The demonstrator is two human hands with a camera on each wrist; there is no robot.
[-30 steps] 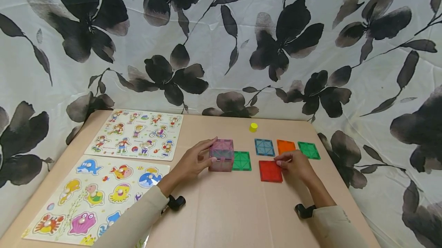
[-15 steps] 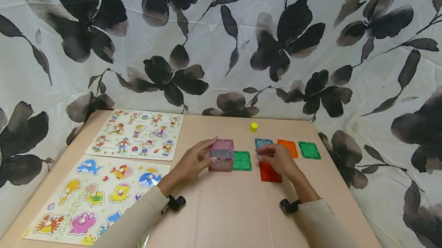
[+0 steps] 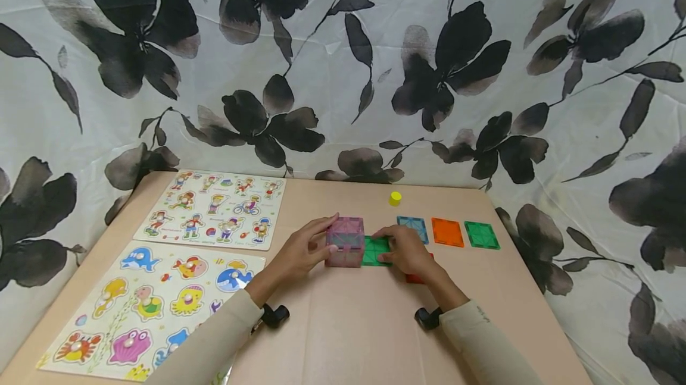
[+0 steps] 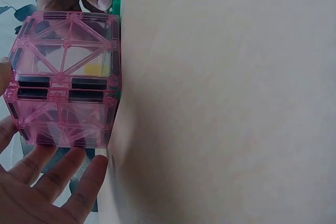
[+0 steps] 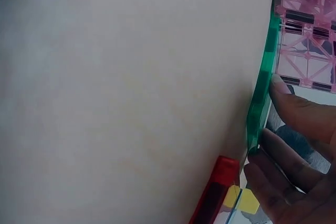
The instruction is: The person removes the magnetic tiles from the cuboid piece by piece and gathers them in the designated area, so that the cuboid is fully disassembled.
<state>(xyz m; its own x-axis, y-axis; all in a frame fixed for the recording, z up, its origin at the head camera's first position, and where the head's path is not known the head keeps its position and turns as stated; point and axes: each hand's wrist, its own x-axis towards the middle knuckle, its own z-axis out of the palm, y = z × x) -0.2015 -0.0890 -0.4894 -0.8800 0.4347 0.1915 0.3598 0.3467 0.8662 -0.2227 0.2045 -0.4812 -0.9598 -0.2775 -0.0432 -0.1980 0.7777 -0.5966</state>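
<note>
Green tile sits pinched in your right hand (just come over from the red tile), beside the pink cube your left hand grips, so both pieces are held.

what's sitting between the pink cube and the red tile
In the head view: a green tile by the pink cube, then the right hand, touching it and partly covering the red tile.

Head view above and behind left hand and right hand, facing forward and down, farthest off, left wrist view sideways, close on pink cube at left hand, right wrist view sideways, close on green tile at right hand, pink cube in both wrist views
</note>
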